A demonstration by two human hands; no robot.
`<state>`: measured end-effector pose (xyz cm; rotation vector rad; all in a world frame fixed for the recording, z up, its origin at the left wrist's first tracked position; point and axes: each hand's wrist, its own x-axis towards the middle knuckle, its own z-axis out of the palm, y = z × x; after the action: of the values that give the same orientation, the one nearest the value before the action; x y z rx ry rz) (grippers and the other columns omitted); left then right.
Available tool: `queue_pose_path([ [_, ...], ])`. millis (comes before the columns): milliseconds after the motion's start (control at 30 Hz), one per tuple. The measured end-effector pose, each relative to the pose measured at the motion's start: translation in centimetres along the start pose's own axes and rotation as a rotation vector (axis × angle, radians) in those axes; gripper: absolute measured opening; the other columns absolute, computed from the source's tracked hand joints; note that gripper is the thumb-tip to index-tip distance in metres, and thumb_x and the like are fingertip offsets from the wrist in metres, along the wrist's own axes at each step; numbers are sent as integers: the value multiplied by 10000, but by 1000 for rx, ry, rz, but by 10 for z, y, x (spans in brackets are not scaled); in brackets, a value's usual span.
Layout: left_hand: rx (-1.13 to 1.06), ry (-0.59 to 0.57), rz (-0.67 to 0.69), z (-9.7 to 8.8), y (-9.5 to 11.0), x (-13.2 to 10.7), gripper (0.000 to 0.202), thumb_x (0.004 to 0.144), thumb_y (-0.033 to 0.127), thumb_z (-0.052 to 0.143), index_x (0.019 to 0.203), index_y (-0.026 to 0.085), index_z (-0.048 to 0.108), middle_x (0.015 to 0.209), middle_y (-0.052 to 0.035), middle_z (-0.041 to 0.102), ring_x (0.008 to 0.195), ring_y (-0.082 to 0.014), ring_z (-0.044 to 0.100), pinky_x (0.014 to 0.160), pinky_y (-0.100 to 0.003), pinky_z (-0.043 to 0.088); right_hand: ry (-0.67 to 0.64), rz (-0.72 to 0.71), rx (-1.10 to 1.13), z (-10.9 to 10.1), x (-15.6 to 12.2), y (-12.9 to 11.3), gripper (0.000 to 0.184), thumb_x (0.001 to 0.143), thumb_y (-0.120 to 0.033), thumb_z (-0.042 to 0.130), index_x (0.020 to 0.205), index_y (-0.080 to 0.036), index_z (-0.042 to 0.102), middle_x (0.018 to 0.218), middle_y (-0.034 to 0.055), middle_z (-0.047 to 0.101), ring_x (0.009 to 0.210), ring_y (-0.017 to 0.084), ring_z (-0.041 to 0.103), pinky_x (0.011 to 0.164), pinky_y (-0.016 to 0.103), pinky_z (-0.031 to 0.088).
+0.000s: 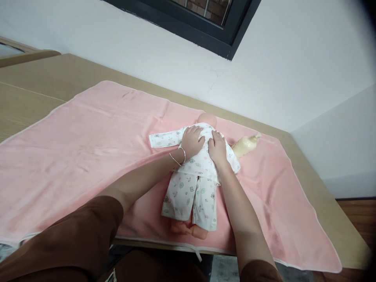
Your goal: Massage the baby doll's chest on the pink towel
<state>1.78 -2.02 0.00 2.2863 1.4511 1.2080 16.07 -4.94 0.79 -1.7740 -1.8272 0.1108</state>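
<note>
A baby doll lies stretched out on a pink blanket (96, 137), its bare head (207, 118) toward the wall and its feet (189, 229) toward me. It wears a white printed shirt (194, 166) and matching pants (180, 194). My left hand (192, 141) rests flat on the shirt near the shoulder, fingers extended. Beside it, my right hand (217, 149) lies on the shirt's other side, fingers also extended. One sleeve (166, 139) sticks out to the left. A pale yellow bottle-like object (246, 145) lies right of the doll.
The blanket covers much of a light wooden table (337, 231), which stands against a white wall (182, 66). A dark-framed window (217, 41) is above. Another wooden edge (29, 56) shows at the far left, and a brown floor (358, 215) at the right.
</note>
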Motion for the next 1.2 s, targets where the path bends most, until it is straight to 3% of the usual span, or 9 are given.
queue_pose_path([
  [433, 20, 12, 12, 3, -2, 0, 384, 894, 258, 491, 1251, 172, 603, 1334, -103, 635, 1306, -266, 520, 1180, -458, 324, -11, -7, -43, -3, -2, -4, 538, 960, -277, 284, 1438, -117, 472, 1508, 157, 472, 1461, 291, 332, 1204, 557, 199],
  [667, 33, -24, 20, 1, -2, 1, 425, 883, 242, 460, 1284, 170, 584, 1366, -109, 611, 1326, -278, 496, 1188, -486, 300, -35, 9, -78, -3, -3, -5, 554, 984, -365, 317, 1462, -115, 442, 1549, 180, 409, 1475, 325, 303, 1192, 574, 204],
  [800, 32, -32, 27, 0, -2, 0, 456, 872, 218, 437, 1301, 157, 578, 1363, -115, 611, 1322, -282, 495, 1186, -492, 300, -45, 7, -88, -4, -3, -5, 546, 985, -325, 301, 1468, -109, 437, 1553, 173, 405, 1480, 311, 300, 1199, 564, 200],
  [1067, 87, -17, 43, -1, 1, -2, 461, 868, 195, 432, 1299, 143, 587, 1373, -128, 601, 1323, -288, 499, 1176, -491, 323, 3, -31, -238, -11, -7, -20, 492, 988, -255, 300, 1393, -73, 511, 1415, 209, 555, 1364, 319, 459, 1122, 500, 326],
  [1200, 97, -5, 112, -4, 1, -4, 457, 870, 160, 411, 1280, 118, 608, 1335, -132, 626, 1282, -280, 536, 1141, -452, 380, 80, -37, -331, -12, -14, -28, 432, 1004, -274, 308, 1294, -136, 596, 1267, 168, 662, 1179, 288, 600, 922, 372, 439],
])
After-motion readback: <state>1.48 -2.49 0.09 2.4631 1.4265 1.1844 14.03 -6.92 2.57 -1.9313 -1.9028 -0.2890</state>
